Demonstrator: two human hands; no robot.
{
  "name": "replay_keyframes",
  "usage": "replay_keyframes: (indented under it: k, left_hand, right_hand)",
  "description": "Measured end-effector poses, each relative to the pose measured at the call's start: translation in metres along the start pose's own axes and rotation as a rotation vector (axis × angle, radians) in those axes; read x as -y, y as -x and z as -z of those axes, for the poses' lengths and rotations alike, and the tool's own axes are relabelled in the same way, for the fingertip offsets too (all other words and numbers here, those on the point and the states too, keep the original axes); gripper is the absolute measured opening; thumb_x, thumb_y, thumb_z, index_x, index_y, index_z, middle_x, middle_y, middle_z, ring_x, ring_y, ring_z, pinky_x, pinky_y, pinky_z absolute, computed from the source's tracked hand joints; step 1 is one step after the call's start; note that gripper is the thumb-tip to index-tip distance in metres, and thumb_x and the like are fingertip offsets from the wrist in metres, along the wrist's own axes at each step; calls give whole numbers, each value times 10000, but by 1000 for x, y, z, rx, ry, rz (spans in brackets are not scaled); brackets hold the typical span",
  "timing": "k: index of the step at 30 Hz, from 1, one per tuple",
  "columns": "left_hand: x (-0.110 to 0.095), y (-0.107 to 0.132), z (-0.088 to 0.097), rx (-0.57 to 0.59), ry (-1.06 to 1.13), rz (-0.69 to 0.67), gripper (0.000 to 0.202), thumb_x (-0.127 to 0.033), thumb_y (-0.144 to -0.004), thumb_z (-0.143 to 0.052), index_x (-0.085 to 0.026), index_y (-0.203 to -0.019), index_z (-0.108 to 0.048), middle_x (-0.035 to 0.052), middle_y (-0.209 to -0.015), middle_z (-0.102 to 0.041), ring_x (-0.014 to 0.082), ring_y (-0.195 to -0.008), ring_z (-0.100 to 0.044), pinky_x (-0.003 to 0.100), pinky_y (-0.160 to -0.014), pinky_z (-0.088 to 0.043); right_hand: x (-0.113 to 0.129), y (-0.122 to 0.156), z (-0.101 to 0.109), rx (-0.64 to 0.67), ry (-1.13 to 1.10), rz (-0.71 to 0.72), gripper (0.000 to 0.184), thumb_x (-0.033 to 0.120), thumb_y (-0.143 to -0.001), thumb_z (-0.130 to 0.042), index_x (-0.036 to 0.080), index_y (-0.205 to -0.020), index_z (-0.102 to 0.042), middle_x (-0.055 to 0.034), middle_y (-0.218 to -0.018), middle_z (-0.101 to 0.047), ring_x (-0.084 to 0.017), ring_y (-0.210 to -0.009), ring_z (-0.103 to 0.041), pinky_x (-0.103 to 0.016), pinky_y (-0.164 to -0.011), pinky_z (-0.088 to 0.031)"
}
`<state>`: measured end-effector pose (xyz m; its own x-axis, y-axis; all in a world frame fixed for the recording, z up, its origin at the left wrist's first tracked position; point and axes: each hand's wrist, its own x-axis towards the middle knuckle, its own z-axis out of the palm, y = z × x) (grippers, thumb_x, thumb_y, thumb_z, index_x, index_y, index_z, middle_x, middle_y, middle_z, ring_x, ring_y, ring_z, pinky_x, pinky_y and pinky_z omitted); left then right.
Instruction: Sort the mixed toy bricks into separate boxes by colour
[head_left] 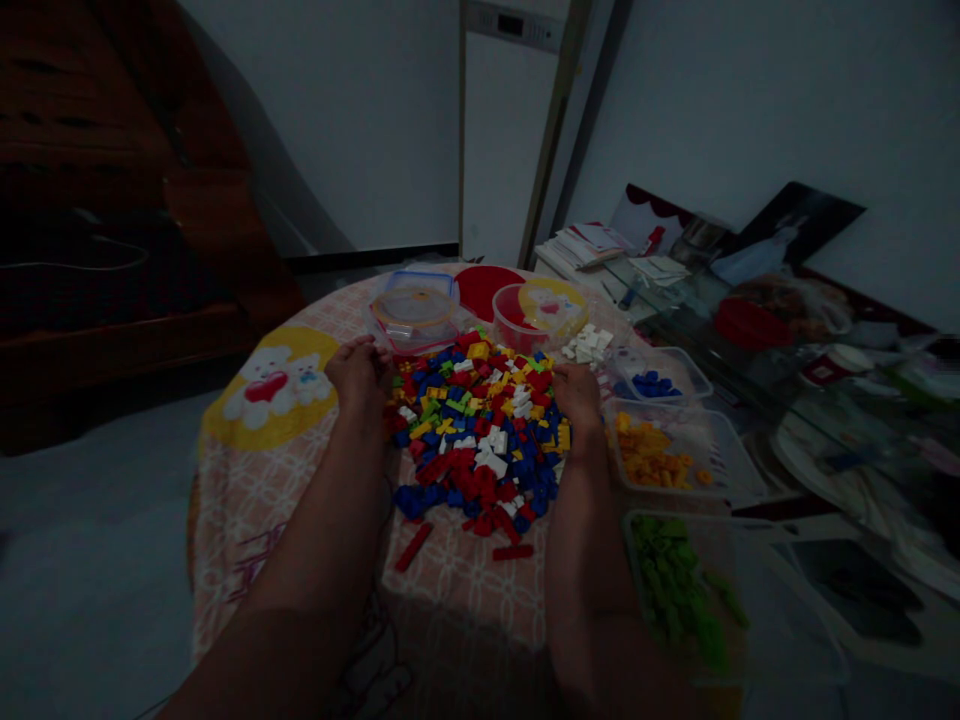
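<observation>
Brick pile [480, 440] lies on the patterned surface [465, 595], between left hand [358, 370] and right hand [577, 392]. Bricks point every way. Near edge: one red bar [413, 547] slants, far end rightward; a second red bar [513, 552] lies crosswise. Cannot tell whether either hand's fingers are open or gripping.

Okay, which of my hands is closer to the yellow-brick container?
Right. Your right hand is just left of the yellow-brick container; your left hand is farther left, across the mixed brick pile.
</observation>
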<state>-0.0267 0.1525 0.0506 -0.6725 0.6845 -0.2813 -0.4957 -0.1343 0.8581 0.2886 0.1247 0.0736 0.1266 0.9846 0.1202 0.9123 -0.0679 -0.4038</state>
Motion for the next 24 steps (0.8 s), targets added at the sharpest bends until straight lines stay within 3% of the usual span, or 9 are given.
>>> replay_keyframes:
  k: [14,19,24]
  left_hand:
    - [-3,4,-1,1,-20,-5,217,23,-783,-492,-152,-858,-596,-34,-594,-561,81,-512,-511,210,-592,-467]
    - [1,-1,1,12,-16,-6,217,20,-788,-497,-156,-865,-598,-30,-606,-564,77,-516,-518,199,-580,-467]
    - [2,-3,2,11,-8,3,192,-17,-733,-555,-177,-826,-606,-31,-617,-574,81,-515,-522,183,-548,-476]
  right_hand:
    - [4,0,-1,25,-7,-39,290,135,-844,-624,193,-1022,-846,-116,-1019,-825,-240,-1005,-762,-284,-875,-541]
    - [4,0,-3,-5,50,-47,261,123,-823,-601,180,-899,-843,-145,-988,-821,-248,-995,-762,-288,-885,-534]
    - [-5,-3,-1,-76,-119,-103,203,174,-798,-634,184,-840,-832,-116,-907,-821,-247,-927,-767,-298,-863,-549]
